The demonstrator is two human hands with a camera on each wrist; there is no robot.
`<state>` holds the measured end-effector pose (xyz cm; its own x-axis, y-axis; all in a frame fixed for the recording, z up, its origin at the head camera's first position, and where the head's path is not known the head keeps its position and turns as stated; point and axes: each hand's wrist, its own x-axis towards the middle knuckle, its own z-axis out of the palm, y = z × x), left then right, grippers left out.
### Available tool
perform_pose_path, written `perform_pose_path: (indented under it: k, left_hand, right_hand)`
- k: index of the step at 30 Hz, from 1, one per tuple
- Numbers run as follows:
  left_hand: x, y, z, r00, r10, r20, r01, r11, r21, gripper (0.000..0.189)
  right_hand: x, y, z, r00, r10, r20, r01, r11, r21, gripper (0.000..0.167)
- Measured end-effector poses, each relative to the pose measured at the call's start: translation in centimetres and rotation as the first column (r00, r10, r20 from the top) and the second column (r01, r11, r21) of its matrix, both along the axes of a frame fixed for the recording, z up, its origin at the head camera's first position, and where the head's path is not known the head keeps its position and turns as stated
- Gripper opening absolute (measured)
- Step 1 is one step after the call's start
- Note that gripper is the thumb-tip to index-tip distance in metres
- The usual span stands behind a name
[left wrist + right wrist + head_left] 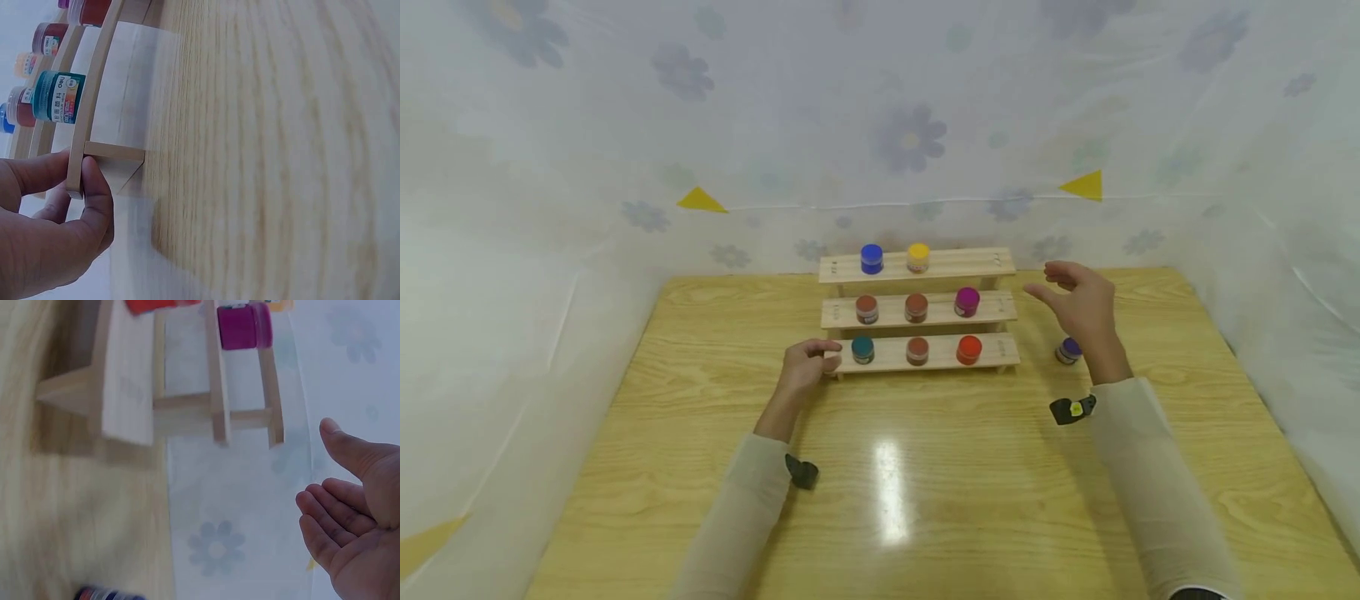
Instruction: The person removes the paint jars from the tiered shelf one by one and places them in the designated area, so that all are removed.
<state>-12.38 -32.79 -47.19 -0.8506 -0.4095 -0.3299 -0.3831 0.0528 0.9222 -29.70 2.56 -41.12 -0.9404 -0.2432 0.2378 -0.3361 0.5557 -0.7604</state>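
Observation:
A three-tier wooden rack point(891, 358) carries small paint jars on each tier. My left hand point(805, 367) pinches the left end of its lowest tier between thumb and fingers, beside a teal jar point(59, 97). To the right of the rack, my right hand point(1081, 304) is raised, thumb and fingers apart with nothing between them. Below it a dark purple jar point(1067, 351) stands on the table, partly hidden by the wrist. In the right wrist view the magenta jar point(245, 326) on the middle tier is nearest that hand.
Blue point(872, 258) and yellow point(918, 257) jars stand on the top tier. Brownish-red jars and a bright red jar point(969, 350) share the lower tiers. Behind the wood-grain table point(820, 500) hangs a pale flowered sheet point(775, 125) with yellow triangles.

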Motion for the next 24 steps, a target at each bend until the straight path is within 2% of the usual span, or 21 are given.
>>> perform_pose_path:
  k: [6,12,15,20,24]
  left_hand:
    - [0.1,0.0,0.1,1.000,-0.004,-0.007,0.004,1.000,0.027,0.026]
    - [0.0,0.1,0.1,1.000,0.006,0.009,-0.006,1.000,0.009,0.023]
    - [0.0,0.1,-0.1,1.000,0.007,-0.004,-0.007,1.000,-0.009,0.022]
    - [0.0,0.0,-0.1,1.000,0.014,-0.003,-0.014,1.000,-0.008,0.022]
    - [0.0,0.0,-0.1,1.000,0.021,0.003,-0.021,1.000,-0.009,0.023]
  right_hand:
    - [-0.2,-2.7,0.6,0.998,0.035,-0.055,-0.039,0.997,-0.069,0.051]
    - [-0.4,-5.2,1.1,0.996,0.054,-0.073,-0.064,0.988,-0.138,0.050]
    - [-0.3,-6.2,1.3,0.997,0.051,-0.050,-0.059,0.986,-0.155,0.049]
    - [-0.1,-8.1,1.4,0.997,0.064,0.036,-0.057,0.984,-0.167,0.050]
    - [0.0,-9.6,1.5,0.995,0.086,0.057,-0.076,0.984,-0.160,0.048]
